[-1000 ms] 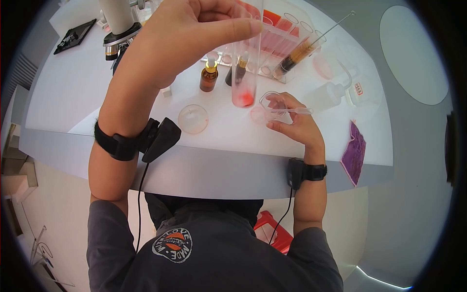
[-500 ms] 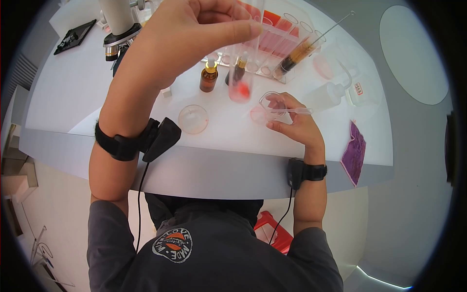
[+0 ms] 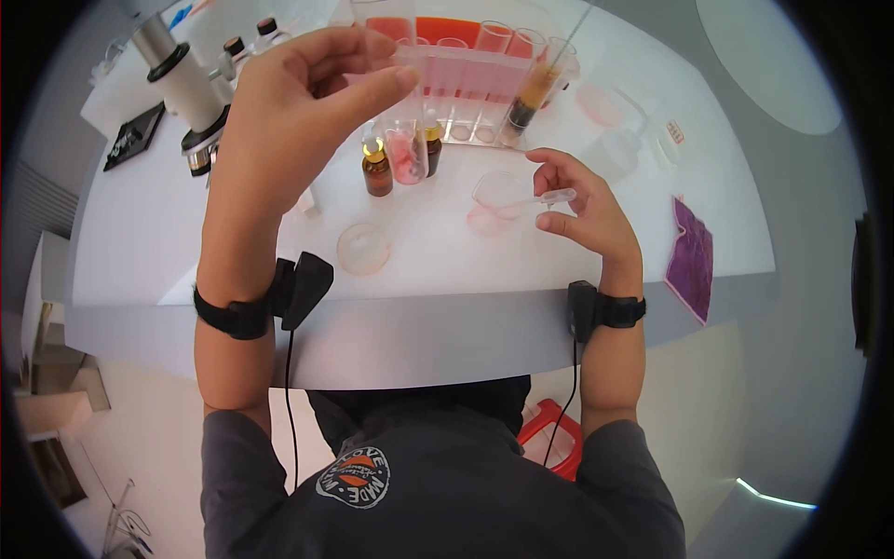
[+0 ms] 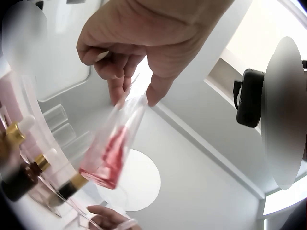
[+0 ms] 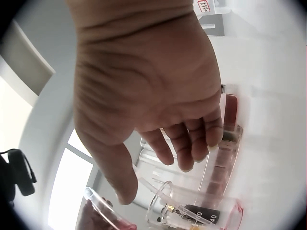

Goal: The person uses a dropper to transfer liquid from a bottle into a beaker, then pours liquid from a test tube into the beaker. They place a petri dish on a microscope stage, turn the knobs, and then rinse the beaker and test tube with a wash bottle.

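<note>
Test tube (image 3: 407, 156) with red contents aloft over surface (image 3: 466, 270), pinched high by left hand (image 3: 312, 98); right hand (image 3: 596, 210) loosely open beside beaker (image 3: 486, 193). Tube likely light, stiff, breakable, slick if wet; best held gently near top. Right wrist view shows beaker's scale numbers, lost in head view

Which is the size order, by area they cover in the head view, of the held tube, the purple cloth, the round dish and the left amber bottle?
1. Held tube (seems nearer the camera, which may enlarge it)
2. Purple cloth
3. Round dish
4. Left amber bottle
</note>
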`<state>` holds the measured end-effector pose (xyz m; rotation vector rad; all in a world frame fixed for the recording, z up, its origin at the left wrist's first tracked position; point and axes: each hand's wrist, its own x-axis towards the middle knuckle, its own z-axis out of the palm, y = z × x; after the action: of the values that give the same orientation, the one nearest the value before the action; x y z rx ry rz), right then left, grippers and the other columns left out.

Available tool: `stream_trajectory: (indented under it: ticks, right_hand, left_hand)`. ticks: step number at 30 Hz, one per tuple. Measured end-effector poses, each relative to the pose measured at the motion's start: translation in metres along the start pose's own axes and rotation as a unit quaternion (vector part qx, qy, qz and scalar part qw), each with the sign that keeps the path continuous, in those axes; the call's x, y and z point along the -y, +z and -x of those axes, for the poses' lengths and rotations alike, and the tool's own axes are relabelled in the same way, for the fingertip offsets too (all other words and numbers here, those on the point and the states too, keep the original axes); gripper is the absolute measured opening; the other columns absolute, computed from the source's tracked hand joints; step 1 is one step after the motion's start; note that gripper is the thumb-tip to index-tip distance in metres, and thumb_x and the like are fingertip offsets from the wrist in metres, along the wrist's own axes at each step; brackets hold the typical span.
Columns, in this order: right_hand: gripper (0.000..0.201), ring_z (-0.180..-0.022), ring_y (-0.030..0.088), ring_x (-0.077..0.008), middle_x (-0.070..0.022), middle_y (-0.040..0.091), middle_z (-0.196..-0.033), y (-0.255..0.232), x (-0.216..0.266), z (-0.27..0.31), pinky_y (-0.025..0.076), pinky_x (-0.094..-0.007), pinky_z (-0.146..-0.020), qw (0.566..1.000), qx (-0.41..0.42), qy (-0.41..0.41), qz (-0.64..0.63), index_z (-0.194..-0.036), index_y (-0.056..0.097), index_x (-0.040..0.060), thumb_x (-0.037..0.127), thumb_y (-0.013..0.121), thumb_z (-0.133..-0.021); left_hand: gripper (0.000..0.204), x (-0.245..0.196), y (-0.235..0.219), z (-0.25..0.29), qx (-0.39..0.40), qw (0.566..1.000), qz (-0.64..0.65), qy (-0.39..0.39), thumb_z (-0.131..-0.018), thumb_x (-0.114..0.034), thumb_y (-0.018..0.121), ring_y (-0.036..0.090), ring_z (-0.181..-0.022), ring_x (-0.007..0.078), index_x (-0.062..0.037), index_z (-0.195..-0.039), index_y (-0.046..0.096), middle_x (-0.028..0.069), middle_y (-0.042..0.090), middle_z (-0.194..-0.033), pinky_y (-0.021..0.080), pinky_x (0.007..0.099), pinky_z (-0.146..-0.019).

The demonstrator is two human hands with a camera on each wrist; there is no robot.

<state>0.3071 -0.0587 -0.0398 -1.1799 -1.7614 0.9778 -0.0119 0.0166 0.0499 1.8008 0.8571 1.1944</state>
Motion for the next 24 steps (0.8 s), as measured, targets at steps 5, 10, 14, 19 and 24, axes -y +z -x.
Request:
stream_trajectory:
  ticks: [5,10,14,19,24]
  right_hand:
    - [0.041,-0.081,0.052,-0.0078,0.0011,0.058,-0.091,0.005,0.006,0.002,0.046,-0.0242,-0.075,0.999,-0.045,-0.014,-0.008,-0.117,0.065,0.003,0.01,0.08,-0.079]
    - [0.014,-0.075,0.054,-0.0074,0.0013,0.063,-0.082,0.005,0.004,0.0,0.046,-0.0243,-0.069,0.994,-0.086,-0.069,0.007,-0.097,0.071,0.0032,0.01,0.074,-0.085]
    - [0.01,-0.071,0.055,-0.0077,0.0011,0.064,-0.077,0.01,0.007,-0.002,0.045,-0.0238,-0.067,0.992,-0.109,-0.068,-0.014,-0.092,0.071,0.0028,0.012,0.073,-0.087]
    - [0.014,-0.071,0.055,-0.0087,0.0003,0.063,-0.076,0.003,0.03,-0.018,0.044,-0.0238,-0.066,0.991,-0.074,-0.096,0.063,-0.093,0.071,0.0023,0.016,0.072,-0.09]
    - [0.018,-0.07,0.052,-0.0075,0.0002,0.059,-0.074,-0.002,0.04,-0.03,0.043,-0.0227,-0.064,0.992,-0.082,-0.092,0.037,-0.095,0.069,-0.0018,0.016,0.066,-0.095]
  left_hand:
    - [0.031,-0.004,0.002,0.002,-0.001,1.0,-0.004,-0.024,-0.089,-0.018,0.072,0.064,-0.098,0.0127,0.0018,-0.112,0.067,0.0075,0.071,-0.102,0.045,0.0242,-0.092]
    - [0.032,-0.009,0.002,0.0,0.009,0.998,0.047,-0.033,-0.087,-0.016,0.075,0.065,-0.094,0.0122,0.0046,-0.11,0.067,0.0085,0.071,-0.097,0.049,0.023,-0.086]
    - [0.027,-0.001,0.003,0.0,0.022,0.997,0.058,-0.034,-0.091,-0.016,0.07,0.063,-0.098,0.0125,0.002,-0.111,0.066,0.008,0.072,-0.101,0.045,0.0235,-0.089]
    - [0.026,-0.005,0.008,0.005,0.019,1.0,0.006,0.002,-0.089,-0.013,0.073,0.063,-0.093,0.0107,0.0027,-0.108,0.067,0.0068,0.071,-0.099,0.047,0.0231,-0.085]
    - [0.031,0.001,0.008,0.002,0.006,0.997,-0.055,0.056,-0.08,-0.02,0.08,0.048,-0.067,0.0065,-0.0006,-0.102,0.071,0.001,0.07,-0.09,0.041,0.0219,-0.06]
